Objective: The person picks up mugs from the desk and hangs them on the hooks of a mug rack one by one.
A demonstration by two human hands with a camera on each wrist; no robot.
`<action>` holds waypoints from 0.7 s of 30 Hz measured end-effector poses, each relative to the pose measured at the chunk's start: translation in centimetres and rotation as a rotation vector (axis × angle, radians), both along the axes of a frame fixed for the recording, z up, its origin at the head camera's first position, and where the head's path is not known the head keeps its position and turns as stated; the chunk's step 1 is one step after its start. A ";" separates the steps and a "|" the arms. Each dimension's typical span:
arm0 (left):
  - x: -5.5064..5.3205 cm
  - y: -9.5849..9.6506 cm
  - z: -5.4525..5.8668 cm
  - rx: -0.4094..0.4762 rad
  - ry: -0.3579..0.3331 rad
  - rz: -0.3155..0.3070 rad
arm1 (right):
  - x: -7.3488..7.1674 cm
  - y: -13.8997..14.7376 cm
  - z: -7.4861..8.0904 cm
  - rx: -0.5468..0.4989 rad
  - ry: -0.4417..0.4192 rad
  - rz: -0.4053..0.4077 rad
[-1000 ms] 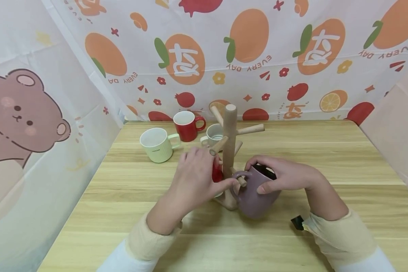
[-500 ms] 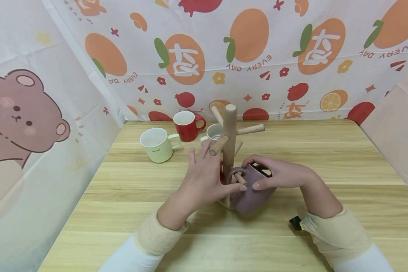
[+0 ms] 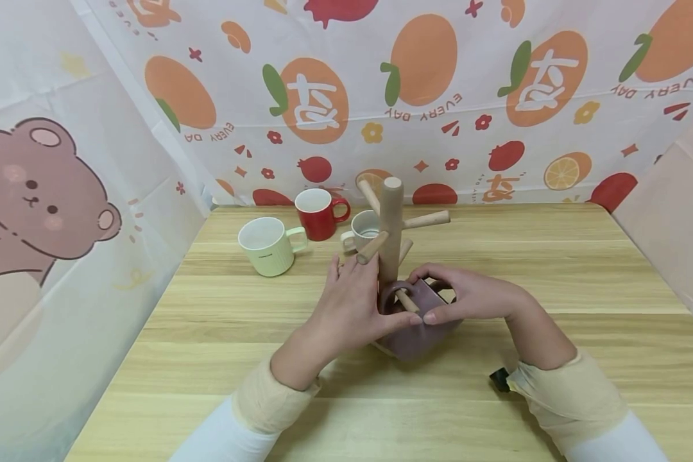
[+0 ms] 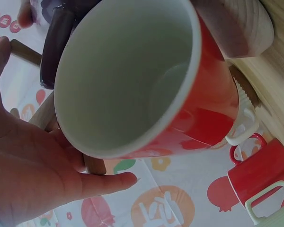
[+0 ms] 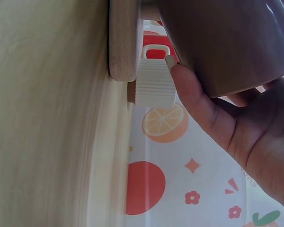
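Observation:
My right hand point(image 3: 468, 296) grips a purple mug point(image 3: 424, 337) by its rim and side. The mug tilts beside the wooden mug tree point(image 3: 389, 224), and a lower peg point(image 3: 406, 300) shows through its handle loop. Against the near left side of the tree, my left hand point(image 3: 346, 301) has its fingers extended, its thumb reaching to the peg and purple mug. A red mug with a white inside point(image 4: 203, 99) fills the left wrist view in front of the left palm; in the head view the left hand mostly hides it.
On the table's left stands a pale green mug point(image 3: 268, 250). Behind it are another red mug point(image 3: 317, 221) and a small whitish mug point(image 3: 365, 224). Upper pegs point(image 3: 427, 219) stick out from the post. A black piece point(image 3: 500, 380) is by the right sleeve. Printed cloth hangs behind.
The purple mug has shifted left, its handle moving further along the peg towards the post. My left hand has moved right, closer to the post, covering the hanging red mug.

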State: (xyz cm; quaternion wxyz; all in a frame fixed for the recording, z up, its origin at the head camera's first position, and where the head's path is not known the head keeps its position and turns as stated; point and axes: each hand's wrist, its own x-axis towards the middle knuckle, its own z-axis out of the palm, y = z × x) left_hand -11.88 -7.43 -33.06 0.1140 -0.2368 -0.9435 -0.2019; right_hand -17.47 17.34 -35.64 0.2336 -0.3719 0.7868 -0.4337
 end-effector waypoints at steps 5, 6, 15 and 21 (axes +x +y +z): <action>0.0 0.0 0.0 -0.014 0.007 0.001 | 0.1 -0.1 -0.2 0.019 -0.010 -0.018; 0.0 0.0 0.0 -0.013 0.010 0.002 | 0.1 -0.1 -0.2 0.020 -0.013 -0.020; 0.0 0.0 0.0 -0.008 0.009 0.006 | 0.0 -0.4 -0.3 -0.008 -0.060 -0.002; 0.0 0.0 0.0 -0.023 0.008 0.010 | 0.0 -0.4 -0.4 -0.017 -0.089 -0.002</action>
